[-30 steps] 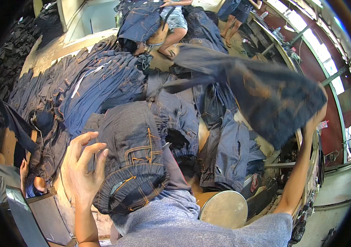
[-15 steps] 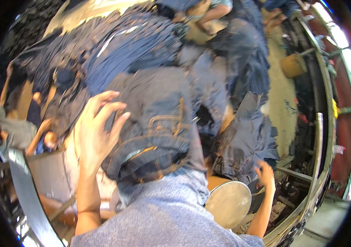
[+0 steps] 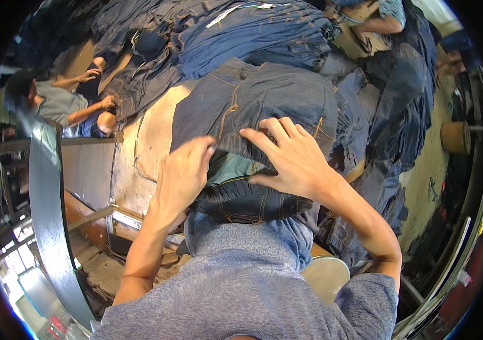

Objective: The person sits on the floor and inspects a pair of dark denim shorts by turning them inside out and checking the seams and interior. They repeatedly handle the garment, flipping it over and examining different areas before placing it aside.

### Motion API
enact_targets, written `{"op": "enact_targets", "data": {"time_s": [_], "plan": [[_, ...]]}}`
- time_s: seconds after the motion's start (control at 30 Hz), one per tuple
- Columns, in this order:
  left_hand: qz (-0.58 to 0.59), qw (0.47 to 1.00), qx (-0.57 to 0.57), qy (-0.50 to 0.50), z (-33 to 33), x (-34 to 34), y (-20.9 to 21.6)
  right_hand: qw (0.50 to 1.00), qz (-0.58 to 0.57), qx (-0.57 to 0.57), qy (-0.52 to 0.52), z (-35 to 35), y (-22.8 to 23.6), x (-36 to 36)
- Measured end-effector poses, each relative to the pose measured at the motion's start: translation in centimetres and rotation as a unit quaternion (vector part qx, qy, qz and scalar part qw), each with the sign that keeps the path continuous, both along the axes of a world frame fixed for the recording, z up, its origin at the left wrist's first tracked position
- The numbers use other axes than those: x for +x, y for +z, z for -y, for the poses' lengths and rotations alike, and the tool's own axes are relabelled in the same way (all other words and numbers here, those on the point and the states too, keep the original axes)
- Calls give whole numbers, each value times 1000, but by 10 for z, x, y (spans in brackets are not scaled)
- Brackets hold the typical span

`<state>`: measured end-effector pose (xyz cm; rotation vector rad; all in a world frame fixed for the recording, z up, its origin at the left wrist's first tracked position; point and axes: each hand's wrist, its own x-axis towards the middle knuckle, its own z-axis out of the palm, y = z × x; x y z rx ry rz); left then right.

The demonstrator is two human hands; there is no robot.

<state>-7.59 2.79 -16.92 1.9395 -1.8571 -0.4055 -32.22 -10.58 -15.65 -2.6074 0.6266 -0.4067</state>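
Observation:
A pair of dark blue jeans point(image 3: 286, 96) with orange stitching lies across my lap. Its waist end faces me, and the waistband gapes to show pale green lining point(image 3: 233, 169). At the left side of that opening, my left hand point(image 3: 182, 175) pinches the upper waistband edge between thumb and fingers. My right hand point(image 3: 298, 156) is over the right side of the opening, thumb and fingers spread apart. Its fingertips are at the denim above the gap, its thumb by the lower edge. The right palm hides part of the jeans.
Heaped denim garments point(image 3: 247, 39) spread beyond my lap and down the right. A co-worker point(image 3: 66, 105) sits at the left, hands on dark cloth; another person's arm point(image 3: 380, 25) shows far right. A dark metal beam point(image 3: 49, 192) stands left. A round stool top point(image 3: 326, 277) is by my right side.
My right hand has come up from beside the stool onto the jeans. My left hand, raised with fingers apart before, now grips the waistband. The view has swung left.

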Motion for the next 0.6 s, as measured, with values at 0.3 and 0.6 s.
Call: {"op": "enact_targets", "data": {"time_s": [0.3, 0.6], "plan": [[15, 984, -174, -18, 78, -11, 28, 910, -1, 410, -55, 80, 15, -4], [-59, 972, -195, 116, 17, 30, -13, 958, -2, 285, -15, 69, -4, -14]]}}
